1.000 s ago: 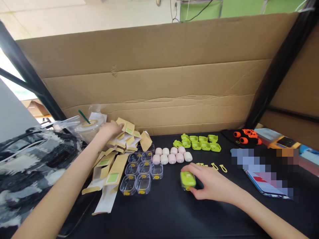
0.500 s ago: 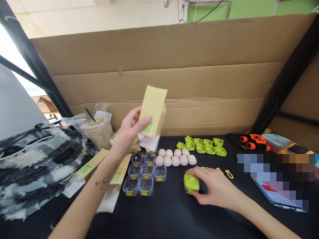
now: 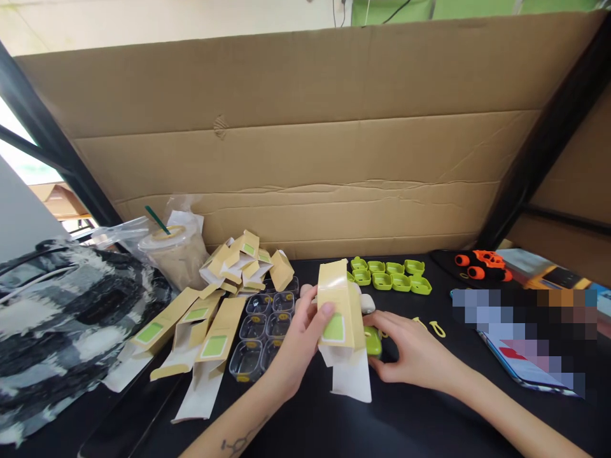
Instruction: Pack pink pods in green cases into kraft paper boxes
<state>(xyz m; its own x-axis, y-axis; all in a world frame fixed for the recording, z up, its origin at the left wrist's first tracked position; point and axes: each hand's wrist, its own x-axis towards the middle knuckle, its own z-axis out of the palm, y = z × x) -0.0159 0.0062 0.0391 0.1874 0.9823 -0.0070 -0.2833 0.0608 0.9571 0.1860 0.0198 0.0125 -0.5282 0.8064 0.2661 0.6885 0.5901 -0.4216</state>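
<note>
My left hand (image 3: 308, 324) grips a small yellow paper box (image 3: 340, 305) with a green label; its white-lined flap hangs open at the bottom. Just right of it, my right hand (image 3: 405, 346) has thumb and fingers around a small container with a green lid (image 3: 373, 342), partly hidden behind the paper box. Clear square containers (image 3: 245, 359) with yellow marks stand in rows left of the box. Pale rounded pieces (image 3: 367, 303) are mostly covered by the box and my left hand. Beyond them sit several green lids (image 3: 382, 281).
More yellow boxes with open flaps (image 3: 217, 337) lie at left, others piled (image 3: 243, 257) behind. A bagged drink cup (image 3: 174, 254) and furry black-and-white fabric (image 3: 71, 331) are further left. At right are green loops (image 3: 436, 329), an orange toy car (image 3: 484, 264) and a phone (image 3: 520, 362).
My left hand has brought the paper box down and right, beside the green-lidded container. My right hand stays around that container.
</note>
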